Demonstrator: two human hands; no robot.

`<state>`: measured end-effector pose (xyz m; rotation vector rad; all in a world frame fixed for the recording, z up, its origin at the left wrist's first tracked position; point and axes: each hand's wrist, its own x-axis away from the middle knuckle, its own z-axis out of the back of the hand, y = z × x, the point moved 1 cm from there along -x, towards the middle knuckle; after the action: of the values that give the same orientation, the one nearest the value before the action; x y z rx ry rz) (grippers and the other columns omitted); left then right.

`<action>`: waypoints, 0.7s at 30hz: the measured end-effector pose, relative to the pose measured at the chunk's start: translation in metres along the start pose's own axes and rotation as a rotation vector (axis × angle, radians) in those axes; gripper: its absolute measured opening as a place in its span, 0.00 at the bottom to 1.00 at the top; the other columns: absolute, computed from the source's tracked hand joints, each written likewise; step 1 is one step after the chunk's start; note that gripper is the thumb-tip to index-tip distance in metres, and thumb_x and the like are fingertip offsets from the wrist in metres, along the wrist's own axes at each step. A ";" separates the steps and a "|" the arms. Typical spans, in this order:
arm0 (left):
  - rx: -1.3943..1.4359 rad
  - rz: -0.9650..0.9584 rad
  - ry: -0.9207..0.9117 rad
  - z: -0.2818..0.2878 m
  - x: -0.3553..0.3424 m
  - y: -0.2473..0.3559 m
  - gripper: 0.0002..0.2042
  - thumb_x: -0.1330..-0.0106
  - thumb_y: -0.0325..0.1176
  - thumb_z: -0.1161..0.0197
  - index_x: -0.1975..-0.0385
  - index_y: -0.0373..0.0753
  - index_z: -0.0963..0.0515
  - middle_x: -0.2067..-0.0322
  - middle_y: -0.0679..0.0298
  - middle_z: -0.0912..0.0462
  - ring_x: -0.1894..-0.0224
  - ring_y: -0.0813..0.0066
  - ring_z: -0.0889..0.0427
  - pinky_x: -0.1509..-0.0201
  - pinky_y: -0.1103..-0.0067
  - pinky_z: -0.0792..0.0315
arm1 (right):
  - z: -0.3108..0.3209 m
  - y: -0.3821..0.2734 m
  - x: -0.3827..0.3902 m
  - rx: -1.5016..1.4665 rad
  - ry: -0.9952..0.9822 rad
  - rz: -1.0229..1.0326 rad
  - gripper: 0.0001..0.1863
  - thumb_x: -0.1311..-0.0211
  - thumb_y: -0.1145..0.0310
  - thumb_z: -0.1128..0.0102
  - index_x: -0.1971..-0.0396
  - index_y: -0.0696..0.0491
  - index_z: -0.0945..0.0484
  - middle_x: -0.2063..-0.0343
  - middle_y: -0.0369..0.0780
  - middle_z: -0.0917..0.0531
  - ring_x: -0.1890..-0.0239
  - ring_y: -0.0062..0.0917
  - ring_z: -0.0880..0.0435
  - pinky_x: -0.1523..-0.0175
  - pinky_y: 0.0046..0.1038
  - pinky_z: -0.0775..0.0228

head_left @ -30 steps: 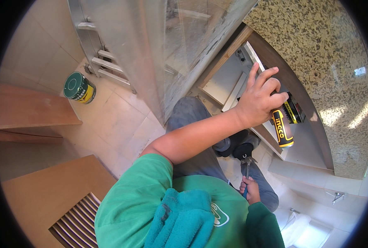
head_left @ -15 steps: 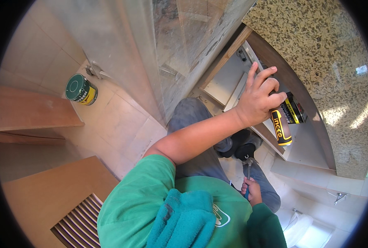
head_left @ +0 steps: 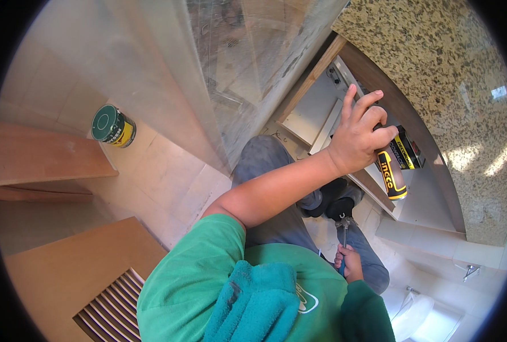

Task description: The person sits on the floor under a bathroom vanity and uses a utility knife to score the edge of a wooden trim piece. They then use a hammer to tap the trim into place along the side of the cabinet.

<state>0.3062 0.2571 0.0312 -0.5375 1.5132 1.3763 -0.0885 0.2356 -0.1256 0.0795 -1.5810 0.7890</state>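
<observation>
Two hands point(head_left: 358, 141), one canister point(head_left: 392, 176), one tool point(head_left: 345, 233)

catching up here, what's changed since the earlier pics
The grey panel now spreads farther left in view, hiding the ladder, likely from a shifted viewpoint. Nothing was grasped or released: the left hand still holds the black-and-yellow cylinder, the right hand the blue-handled tool. The green bucket hasn't moved.

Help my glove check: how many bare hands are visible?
2: the bare left hand, right of centre, holding a black-and-orange cylinder; the right hand, lower in view, around a blue-handled metal tool.
</observation>
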 end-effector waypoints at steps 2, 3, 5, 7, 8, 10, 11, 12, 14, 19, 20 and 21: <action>-0.007 -0.009 0.001 0.000 0.000 -0.001 0.18 0.58 0.28 0.25 0.64 0.52 0.17 0.63 0.67 0.28 0.32 0.55 0.33 0.25 0.41 0.56 | 0.000 0.000 0.000 -0.002 0.000 0.006 0.10 0.29 0.66 0.40 0.71 0.48 0.30 0.86 0.32 0.31 0.87 0.22 0.33 0.82 0.26 0.42; -0.012 -0.013 0.002 0.000 0.000 -0.001 0.18 0.58 0.28 0.25 0.64 0.52 0.17 0.63 0.67 0.28 0.32 0.55 0.33 0.25 0.41 0.56 | 0.000 0.000 0.000 -0.003 0.000 0.005 0.10 0.29 0.66 0.40 0.71 0.48 0.30 0.86 0.32 0.31 0.87 0.22 0.33 0.82 0.26 0.42; -0.015 -0.015 0.002 -0.001 0.001 -0.002 0.18 0.58 0.28 0.25 0.64 0.52 0.17 0.63 0.67 0.28 0.32 0.55 0.33 0.25 0.41 0.56 | 0.000 0.000 0.000 -0.004 0.000 0.004 0.10 0.29 0.65 0.40 0.71 0.48 0.29 0.86 0.32 0.31 0.87 0.22 0.33 0.82 0.26 0.42; -0.011 -0.014 0.007 -0.001 0.001 -0.003 0.18 0.59 0.28 0.25 0.64 0.52 0.17 0.63 0.67 0.29 0.33 0.55 0.33 0.25 0.41 0.56 | -0.001 -0.001 0.001 0.002 0.011 0.002 0.10 0.29 0.65 0.40 0.71 0.48 0.29 0.86 0.32 0.31 0.87 0.22 0.33 0.82 0.26 0.42; -0.004 -0.013 0.012 -0.001 0.000 -0.002 0.18 0.59 0.28 0.25 0.64 0.52 0.17 0.63 0.67 0.29 0.33 0.55 0.33 0.25 0.40 0.55 | -0.002 -0.001 0.002 0.005 0.016 0.000 0.10 0.29 0.65 0.40 0.71 0.48 0.29 0.85 0.32 0.31 0.87 0.22 0.33 0.82 0.26 0.42; -0.002 -0.014 0.017 -0.001 0.001 -0.002 0.18 0.59 0.28 0.25 0.65 0.52 0.17 0.63 0.67 0.29 0.33 0.55 0.32 0.26 0.40 0.55 | -0.002 -0.001 0.001 0.002 0.011 -0.003 0.10 0.29 0.65 0.40 0.71 0.48 0.29 0.85 0.32 0.31 0.87 0.22 0.33 0.82 0.25 0.42; -0.006 -0.017 0.018 -0.001 0.001 -0.002 0.18 0.59 0.28 0.25 0.65 0.52 0.17 0.64 0.67 0.29 0.33 0.55 0.32 0.26 0.40 0.55 | -0.001 -0.001 0.001 0.001 0.008 -0.004 0.10 0.29 0.65 0.40 0.71 0.48 0.29 0.85 0.32 0.31 0.87 0.22 0.33 0.82 0.25 0.42; -0.010 -0.020 0.020 -0.001 0.001 -0.003 0.18 0.59 0.29 0.25 0.65 0.52 0.17 0.64 0.67 0.29 0.33 0.55 0.32 0.26 0.40 0.55 | -0.001 -0.001 0.001 -0.001 0.007 -0.007 0.10 0.29 0.65 0.40 0.71 0.48 0.29 0.85 0.32 0.31 0.87 0.22 0.33 0.82 0.25 0.42; -0.005 -0.020 0.015 0.000 0.001 -0.003 0.18 0.59 0.29 0.25 0.65 0.52 0.17 0.64 0.67 0.29 0.33 0.55 0.32 0.26 0.40 0.55 | -0.001 -0.001 0.001 -0.006 0.006 -0.011 0.10 0.29 0.65 0.40 0.71 0.48 0.29 0.85 0.32 0.31 0.87 0.22 0.33 0.82 0.25 0.42; -0.005 -0.026 0.005 0.001 0.003 -0.004 0.18 0.60 0.28 0.26 0.65 0.52 0.17 0.64 0.67 0.29 0.33 0.55 0.32 0.25 0.40 0.55 | 0.001 0.000 0.000 0.001 -0.006 0.000 0.11 0.29 0.65 0.40 0.72 0.47 0.30 0.85 0.32 0.31 0.88 0.22 0.33 0.83 0.25 0.42; -0.008 -0.030 0.008 0.000 0.004 -0.005 0.18 0.60 0.28 0.26 0.65 0.52 0.17 0.64 0.67 0.29 0.33 0.55 0.32 0.25 0.40 0.55 | 0.002 0.001 -0.001 0.003 -0.008 0.000 0.11 0.29 0.65 0.39 0.72 0.47 0.30 0.86 0.32 0.31 0.88 0.22 0.33 0.83 0.25 0.42; -0.011 -0.035 0.011 0.000 0.005 -0.006 0.18 0.60 0.28 0.26 0.65 0.52 0.17 0.64 0.67 0.29 0.33 0.55 0.32 0.25 0.40 0.55 | 0.001 0.000 -0.001 0.008 -0.002 -0.002 0.11 0.29 0.65 0.39 0.72 0.47 0.30 0.86 0.32 0.31 0.88 0.22 0.33 0.83 0.25 0.42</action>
<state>0.3089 0.2571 0.0245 -0.5766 1.4985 1.3579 -0.0891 0.2350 -0.1265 0.0875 -1.5800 0.7944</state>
